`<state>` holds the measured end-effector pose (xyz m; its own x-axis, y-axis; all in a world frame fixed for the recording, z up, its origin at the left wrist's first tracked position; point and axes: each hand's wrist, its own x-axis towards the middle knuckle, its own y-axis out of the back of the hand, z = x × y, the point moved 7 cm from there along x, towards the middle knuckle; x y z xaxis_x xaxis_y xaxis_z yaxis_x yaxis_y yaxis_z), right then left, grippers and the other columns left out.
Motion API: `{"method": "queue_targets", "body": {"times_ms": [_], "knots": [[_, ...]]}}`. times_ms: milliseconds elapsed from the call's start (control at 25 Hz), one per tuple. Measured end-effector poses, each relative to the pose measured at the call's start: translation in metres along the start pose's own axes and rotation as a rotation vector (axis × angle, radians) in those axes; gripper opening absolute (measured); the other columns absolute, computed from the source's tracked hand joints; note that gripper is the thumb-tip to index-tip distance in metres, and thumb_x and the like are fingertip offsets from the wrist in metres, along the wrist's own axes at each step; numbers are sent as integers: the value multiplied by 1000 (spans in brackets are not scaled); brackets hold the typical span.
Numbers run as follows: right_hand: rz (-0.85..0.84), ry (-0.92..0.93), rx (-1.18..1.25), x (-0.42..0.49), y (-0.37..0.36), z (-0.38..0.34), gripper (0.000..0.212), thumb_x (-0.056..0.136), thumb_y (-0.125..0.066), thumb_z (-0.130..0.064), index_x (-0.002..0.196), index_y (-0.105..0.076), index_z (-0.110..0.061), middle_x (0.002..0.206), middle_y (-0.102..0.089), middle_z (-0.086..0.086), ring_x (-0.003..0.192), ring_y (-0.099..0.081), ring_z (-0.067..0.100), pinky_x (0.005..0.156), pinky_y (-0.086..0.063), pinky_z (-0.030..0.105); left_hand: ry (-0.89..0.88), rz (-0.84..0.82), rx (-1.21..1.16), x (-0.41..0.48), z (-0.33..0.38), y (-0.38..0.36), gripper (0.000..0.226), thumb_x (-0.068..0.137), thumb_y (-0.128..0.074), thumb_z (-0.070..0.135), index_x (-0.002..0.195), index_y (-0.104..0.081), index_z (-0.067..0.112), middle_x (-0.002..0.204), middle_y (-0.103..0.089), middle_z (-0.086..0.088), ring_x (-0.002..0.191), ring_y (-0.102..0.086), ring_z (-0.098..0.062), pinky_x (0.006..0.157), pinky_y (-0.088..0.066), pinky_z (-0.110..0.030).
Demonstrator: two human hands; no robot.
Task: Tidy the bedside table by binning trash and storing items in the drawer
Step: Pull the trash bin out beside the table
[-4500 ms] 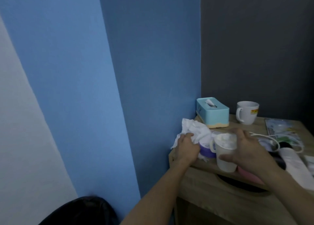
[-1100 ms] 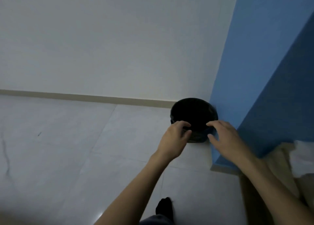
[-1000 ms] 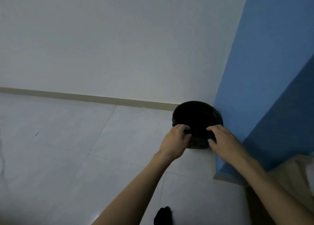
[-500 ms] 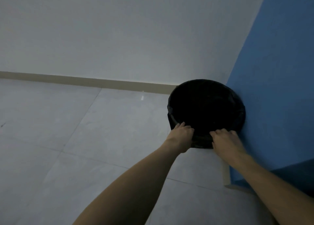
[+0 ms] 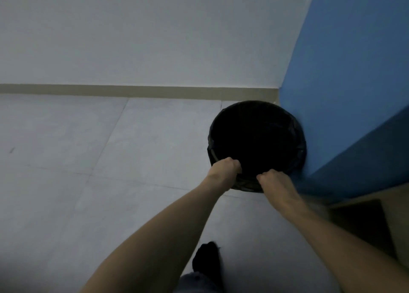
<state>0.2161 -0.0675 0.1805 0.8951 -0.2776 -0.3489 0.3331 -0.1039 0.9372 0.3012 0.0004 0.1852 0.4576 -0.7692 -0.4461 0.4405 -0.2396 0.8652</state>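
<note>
A round black bin [image 5: 287, 124] lined with a black bag stands on the floor in the corner, against the blue wall. Both my hands grip its near rim: my left hand [image 5: 223, 170] holds the rim at the left, my right hand [image 5: 274, 182] holds it just to the right. The bin's inside is too dark to see what lies in it. A corner of the wooden bedside table [image 5: 376, 206] shows at the right edge; its top and the drawer are out of view.
Grey floor tiles [image 5: 110, 159] spread out to the left. A white wall with a beige skirting [image 5: 132, 91] runs behind. The blue wall [image 5: 354, 82] rises at the right. My foot in a dark sock [image 5: 208, 261] is below the bin.
Earlier my hands held a tissue and a paper cup at the table. Both hands have since closed on the bin's near rim and the view has tilted down.
</note>
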Motion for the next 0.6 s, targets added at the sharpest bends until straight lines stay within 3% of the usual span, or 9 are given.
{"method": "queue_targets", "body": {"times_ms": [80, 160, 200, 280, 360, 600], "knots": [[-45, 10, 7, -36, -10, -14, 25, 88, -44, 4, 90, -63, -12, 106, -66, 9, 97, -60, 22, 71, -40, 28, -18, -64, 3, -40, 14, -21, 35, 88, -50, -1, 121, -58, 5, 119, -62, -16, 110, -60, -32, 92, -51, -41], [-85, 13, 40, -77, -22, -30, 28, 87, -45, 4, 69, -52, -16, 106, -67, 9, 96, -61, 22, 70, -41, 28, -16, -149, 19, -81, 25, -46, 36, 88, -48, -1, 122, -57, 4, 119, -61, -17, 110, -59, -32, 92, -51, -41], [-87, 12, 56, -95, -26, -36, 27, 86, -46, 4, 68, -52, -15, 106, -67, 10, 95, -62, 22, 71, -44, 29, -23, -173, 32, -96, 30, -57, 36, 87, -47, -2, 122, -56, 4, 121, -60, -17, 112, -57, -32, 93, -50, -41], [-117, -9, 50, -140, -36, -48, 21, 86, -45, 2, 88, -64, -9, 105, -68, 11, 96, -64, 25, 75, -47, 31, -39, -201, 11, -133, 45, -79, 38, 86, -49, -1, 123, -55, 4, 122, -59, -17, 114, -56, -32, 94, -49, -43], [-172, -3, 56, -181, -53, -62, 27, 88, -42, -1, 102, -64, -6, 109, -67, 12, 100, -63, 27, 78, -48, 33, -43, -221, -50, -165, 62, -103, 34, 86, -52, 4, 119, -58, 5, 118, -62, -16, 111, -58, -32, 92, -50, -44], [-290, -65, 293, -266, -73, -87, 25, 87, -53, -17, 106, -66, -9, 107, -67, 14, 97, -63, 30, 78, -50, 35, -44, -279, -146, -243, 110, -145, 27, 88, -53, 15, 112, -62, 6, 113, -65, -17, 105, -62, -32, 86, -52, -42]]}}
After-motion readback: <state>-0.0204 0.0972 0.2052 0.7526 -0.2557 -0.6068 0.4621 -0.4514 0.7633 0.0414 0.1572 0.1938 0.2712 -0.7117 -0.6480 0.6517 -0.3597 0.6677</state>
